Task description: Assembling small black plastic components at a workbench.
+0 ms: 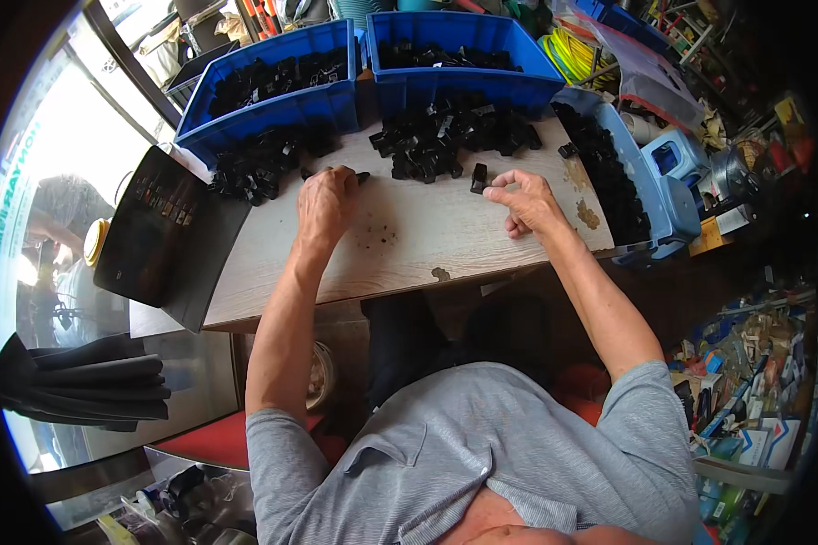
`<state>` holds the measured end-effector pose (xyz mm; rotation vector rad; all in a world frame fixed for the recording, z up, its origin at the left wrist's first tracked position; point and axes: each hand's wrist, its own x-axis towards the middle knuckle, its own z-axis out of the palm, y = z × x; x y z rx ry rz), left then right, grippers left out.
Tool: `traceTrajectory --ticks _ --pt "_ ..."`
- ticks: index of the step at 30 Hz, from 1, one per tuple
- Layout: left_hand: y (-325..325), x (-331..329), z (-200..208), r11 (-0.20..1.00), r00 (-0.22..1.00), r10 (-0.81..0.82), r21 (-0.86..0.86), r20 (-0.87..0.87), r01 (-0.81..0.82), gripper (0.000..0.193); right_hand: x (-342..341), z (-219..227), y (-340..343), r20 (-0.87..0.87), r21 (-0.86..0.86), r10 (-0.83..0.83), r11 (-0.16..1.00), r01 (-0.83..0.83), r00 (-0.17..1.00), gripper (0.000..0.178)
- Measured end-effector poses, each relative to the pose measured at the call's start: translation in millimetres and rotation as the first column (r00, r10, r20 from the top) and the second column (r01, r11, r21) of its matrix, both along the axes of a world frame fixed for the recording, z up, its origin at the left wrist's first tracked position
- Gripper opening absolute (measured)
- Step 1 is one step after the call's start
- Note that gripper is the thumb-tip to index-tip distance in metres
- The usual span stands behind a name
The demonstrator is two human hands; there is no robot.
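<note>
A black, flat-faced panel [150, 227] leans at the left end of the pale, wood-grained surface [409, 245]. Beside it, a loose heap of small black plastic parts [254, 168] spills below a deep blue plastic bin [323, 111], probably kept there for easy reach. The left hand [327, 204] arches palm-down, fingers curled; a dark bit shows at its fingertips, but I cannot tell whether it is gripped. Further right, a second blue plastic bin [463, 84] stands behind another heap of black parts [445, 136]. Just in front sits one small, blocky black piece [479, 176]; the right hand [529, 204], wrist angled inward, seems to pinch its lower edge between thumb and forefinger, perhaps keeping most of it uncovered. Rightmost, a light-blue plastic bin [656, 204] holds more.
</note>
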<state>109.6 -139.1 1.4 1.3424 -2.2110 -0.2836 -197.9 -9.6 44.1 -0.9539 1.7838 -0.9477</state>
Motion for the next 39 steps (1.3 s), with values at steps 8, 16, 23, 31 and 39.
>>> traceTrajectory --ticks 8,16,23,31,39 --pt "15.1 -1.8 -13.5 0.992 0.972 0.041 -0.104 -0.231 -0.066 0.025 6.5 -0.2 -13.1 -0.049 -0.078 -0.027 0.997 0.023 0.998 0.055" --pt "8.8 -3.4 -15.9 0.982 0.996 0.080 -0.168 -0.050 -0.087 0.022 18.3 -3.7 -22.1 -0.186 0.070 -0.040 0.996 0.054 0.982 0.038" --pt "12.0 -3.3 -17.9 0.979 0.976 0.081 -0.168 -0.202 -0.116 0.021 16.3 -2.0 -14.2 -0.004 0.018 0.016 1.000 -0.015 1.000 0.034" --pt "23.3 -8.3 -18.3 0.970 0.998 -0.066 -0.237 -0.013 0.061 0.030 21.4 -8.9 -21.4 -0.023 -0.083 0.035 0.996 -0.037 0.999 0.044" --pt "53.4 -27.5 -18.3 0.998 0.943 -0.067 -0.021 -0.326 0.063 0.029 44.2 0.7 -4.3 -0.054 0.026 0.084 0.996 -0.083 0.995 0.027"
